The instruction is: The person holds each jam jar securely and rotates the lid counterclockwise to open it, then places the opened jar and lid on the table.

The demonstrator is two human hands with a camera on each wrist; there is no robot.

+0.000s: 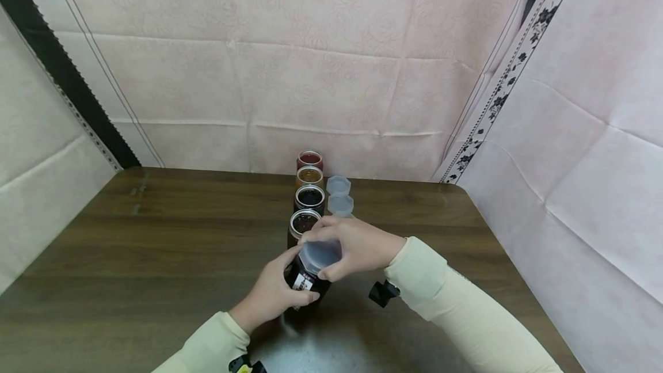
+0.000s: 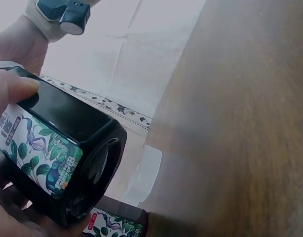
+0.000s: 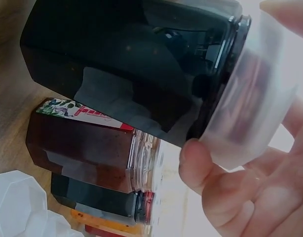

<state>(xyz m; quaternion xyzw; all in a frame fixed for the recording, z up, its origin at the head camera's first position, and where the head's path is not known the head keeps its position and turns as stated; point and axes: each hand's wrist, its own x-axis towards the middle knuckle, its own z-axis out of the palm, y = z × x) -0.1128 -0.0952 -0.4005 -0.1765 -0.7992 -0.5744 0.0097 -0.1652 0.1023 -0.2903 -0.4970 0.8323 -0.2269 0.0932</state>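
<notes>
A dark, many-sided glass jar (image 1: 302, 282) with a leaf-and-flower label is held up off the table in front of me, tilted. My left hand (image 1: 269, 291) grips its body, thumb on one side and fingers around the other; the underside of the jar (image 2: 94, 170) shows in the left wrist view. Over the jar's mouth sits a clouded plastic cap (image 1: 319, 256). My right hand (image 1: 362, 246) holds this cap by its sides, thumb and fingers spread around it. In the right wrist view the cap (image 3: 247, 98) covers the jar's neck.
Behind the held jar runs a row of jars without caps: a dark brown jar (image 1: 305, 223), a black jar (image 1: 309, 196), an amber jar (image 1: 309, 175) and a red jar (image 1: 309, 158). Several loose plastic caps (image 1: 339, 205) lie to their right on the wooden table (image 1: 155, 258).
</notes>
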